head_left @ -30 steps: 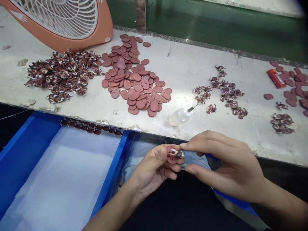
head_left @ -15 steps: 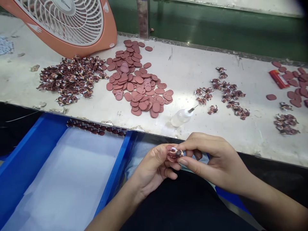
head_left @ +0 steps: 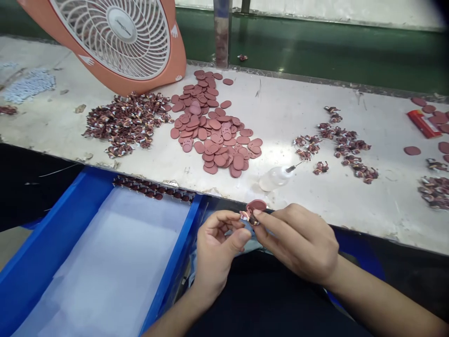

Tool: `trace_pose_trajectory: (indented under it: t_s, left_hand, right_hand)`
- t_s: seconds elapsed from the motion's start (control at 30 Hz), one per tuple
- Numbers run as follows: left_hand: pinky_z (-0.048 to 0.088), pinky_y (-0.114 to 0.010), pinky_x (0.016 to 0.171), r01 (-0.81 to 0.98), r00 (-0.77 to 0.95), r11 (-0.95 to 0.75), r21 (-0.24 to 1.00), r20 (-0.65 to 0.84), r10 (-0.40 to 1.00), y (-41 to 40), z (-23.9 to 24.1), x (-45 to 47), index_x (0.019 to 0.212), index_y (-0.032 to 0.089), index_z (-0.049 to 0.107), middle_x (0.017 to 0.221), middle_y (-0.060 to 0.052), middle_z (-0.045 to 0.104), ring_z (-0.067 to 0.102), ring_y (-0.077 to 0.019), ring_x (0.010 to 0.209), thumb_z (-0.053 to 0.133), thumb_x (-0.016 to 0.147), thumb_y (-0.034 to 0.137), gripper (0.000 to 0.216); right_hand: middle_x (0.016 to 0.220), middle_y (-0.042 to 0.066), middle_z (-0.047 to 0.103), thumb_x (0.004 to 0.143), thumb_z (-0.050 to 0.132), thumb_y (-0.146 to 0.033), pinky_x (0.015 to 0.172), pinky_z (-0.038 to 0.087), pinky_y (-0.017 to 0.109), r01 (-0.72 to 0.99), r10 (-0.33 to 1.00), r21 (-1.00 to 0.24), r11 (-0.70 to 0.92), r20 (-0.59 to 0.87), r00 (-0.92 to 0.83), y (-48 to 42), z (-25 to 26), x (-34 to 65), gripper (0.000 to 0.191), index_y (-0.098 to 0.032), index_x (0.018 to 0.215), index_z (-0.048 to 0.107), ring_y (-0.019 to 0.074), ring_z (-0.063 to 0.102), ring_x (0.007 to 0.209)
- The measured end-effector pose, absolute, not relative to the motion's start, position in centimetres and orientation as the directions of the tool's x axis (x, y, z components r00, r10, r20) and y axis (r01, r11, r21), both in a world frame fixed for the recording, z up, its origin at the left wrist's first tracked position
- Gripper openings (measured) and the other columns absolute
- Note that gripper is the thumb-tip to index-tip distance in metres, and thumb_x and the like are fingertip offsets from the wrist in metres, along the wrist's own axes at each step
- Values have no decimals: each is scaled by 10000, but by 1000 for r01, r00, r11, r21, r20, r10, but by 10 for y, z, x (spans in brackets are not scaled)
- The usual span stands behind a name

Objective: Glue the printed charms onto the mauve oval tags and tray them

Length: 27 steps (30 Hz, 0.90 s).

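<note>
A small brown figurine [head_left: 248,217] with a reddish oval disc [head_left: 257,205] at its far side is held up between the two hands, just in front of the near edge of the table [head_left: 287,98]. It is gripped by the right hand [head_left: 300,243], whose index finger and thumb are closed in a pinch on its right side; the back of this hand is turned up, the knuckles are bent, and the forearm is angled in from the lower right. The left hand [head_left: 215,255] is raised opposite, with the forearm slanted up from the bottom. Its thumb is extended toward the figurine, the index finger is arched over, and the other fingers are curled behind. The index fingertip is brought right beside the figurine, but whether it is gripped there too cannot be told. Beyond the hands, a needle-tipped bottle [head_left: 275,178] is laid on the table, near a heap of oval discs [head_left: 217,135]. A blue tray [head_left: 175,262] is placed at the left hand's outer side.
</note>
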State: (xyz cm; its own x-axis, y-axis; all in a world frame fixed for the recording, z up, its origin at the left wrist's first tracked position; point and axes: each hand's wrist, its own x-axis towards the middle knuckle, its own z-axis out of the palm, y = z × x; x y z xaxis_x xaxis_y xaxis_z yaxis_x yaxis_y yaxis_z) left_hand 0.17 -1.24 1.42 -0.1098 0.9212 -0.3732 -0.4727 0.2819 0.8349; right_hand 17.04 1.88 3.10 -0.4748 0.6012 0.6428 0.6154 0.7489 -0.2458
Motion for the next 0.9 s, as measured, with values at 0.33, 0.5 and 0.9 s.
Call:
trace_pose_trajectory:
  t_s: [0.33,0.5,0.9]
  left_hand:
    - [444,-186,492,-430,-211,314,847,-432,877,-13,10,-5,834,182,695,818,-7,679,557,-95,633,828,765,338,216]
    - [467,-220,471,-152,-540,331,931,-359,762,-12,-16,-54,898,169,685,914,-68,720,661,-167,708,784,710,510,402]
    - [565,-457,875,418,-677,709,568,-326,660,27,-129,-208,1131,167,665,1155,-85,684,667,-231,1005,651,936,362,276]
  right_hand:
    - [724,44,682,864,714,-84,535,418,317,564,534,-188,804,644,-548,23,26,141,199,-81,1057,664,152,538,580]
    - [651,16,658,829,753,-68,510,392,320,430,451,-204,879,646,-616,13,36,149,181,-66,1000,692,129,517,549]
    - [715,45,676,807,754,3,562,441,310,514,560,-265,816,583,-589,7,12,176,222,-72,1002,680,130,555,597]
